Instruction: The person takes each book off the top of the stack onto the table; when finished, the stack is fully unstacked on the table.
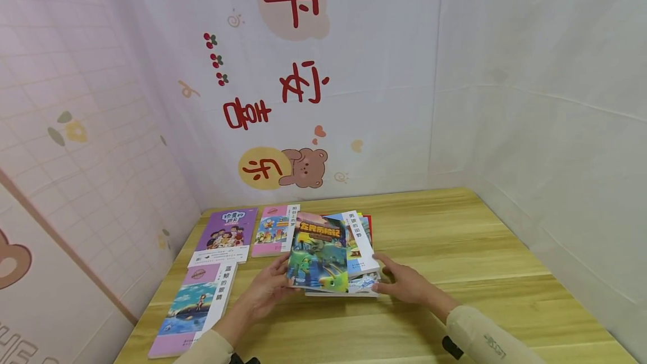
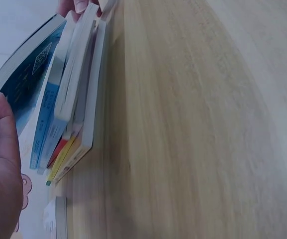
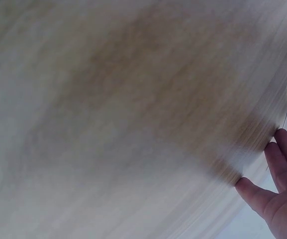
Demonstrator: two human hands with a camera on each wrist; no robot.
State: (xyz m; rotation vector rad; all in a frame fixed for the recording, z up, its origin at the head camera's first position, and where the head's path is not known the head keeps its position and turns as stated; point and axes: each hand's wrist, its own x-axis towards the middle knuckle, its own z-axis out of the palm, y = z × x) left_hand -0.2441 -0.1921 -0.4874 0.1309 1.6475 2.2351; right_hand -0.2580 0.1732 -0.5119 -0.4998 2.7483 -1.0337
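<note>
My left hand (image 1: 268, 290) grips a book with a green and blue cartoon cover (image 1: 318, 257) by its left edge. In the left wrist view this book (image 2: 21, 64) tilts up from the stack, with my thumb (image 2: 6, 134) on its underside. Beneath it lies an uneven stack of books (image 2: 78, 84), with blue, red and yellow spine edges showing. A white-banded book (image 1: 360, 246) sits on that stack, partly covered by the tilted one. My right hand (image 1: 406, 282) touches the stack's right side; its fingertips (image 3: 241, 183) show there in the right wrist view.
To the left lie a purple book (image 1: 227, 235), a pink book with a city picture (image 1: 273, 232) and a pink book with a sea picture (image 1: 194, 308). The wooden table (image 1: 480, 257) meets a white printed curtain (image 1: 384, 100) at the back and sides.
</note>
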